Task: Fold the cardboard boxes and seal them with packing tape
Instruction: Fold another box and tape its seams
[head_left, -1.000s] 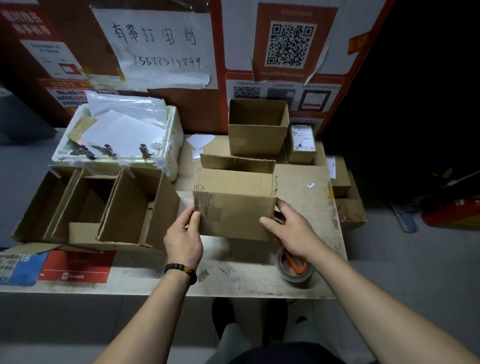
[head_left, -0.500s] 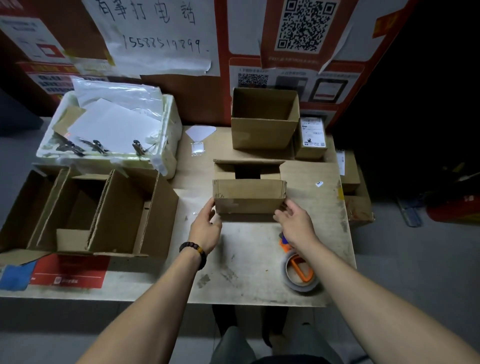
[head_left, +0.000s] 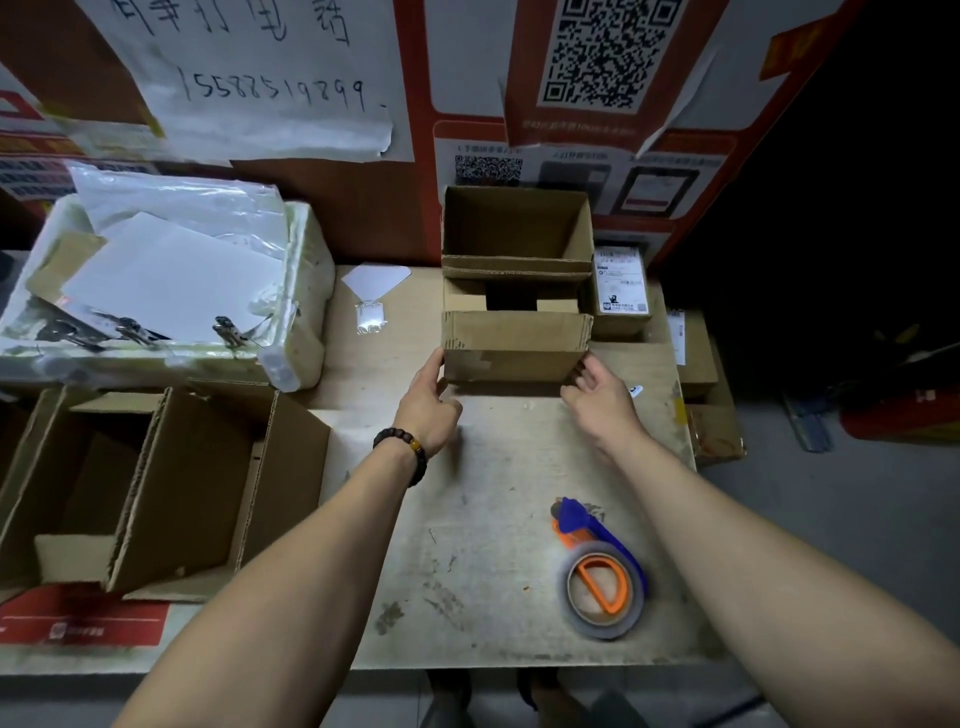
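The small cardboard box (head_left: 514, 345) is standing on the worn table (head_left: 483, 519), far from the person, with its top open and its near flap hanging down in front; it is sitting just before a bigger open box (head_left: 517, 228) that is leaning at the wall. The left hand (head_left: 428, 405), wearing a dark bead bracelet (head_left: 402, 449), is reaching forward and touching the lower left corner of the small box with relaxed fingers, not gripping it. The right hand (head_left: 600, 397) is stretching to the lower right corner with fingers loosely bent; it is very near, but I cannot tell if it is touching, and it is holding nothing. On the wall a white paper sheet (head_left: 249, 78) is showing handwritten characters and the number 15588519899, and a QR code poster (head_left: 613, 52) is hanging to the right. A labelled parcel (head_left: 621, 291) is standing just beside the two boxes. The tape dispenser (head_left: 600, 577), orange and blue, is lying on the table near the right forearm. At the left, a white foam tray (head_left: 306, 291) is holding papers and clips, and open cartons (head_left: 182, 493) are lying on their side.
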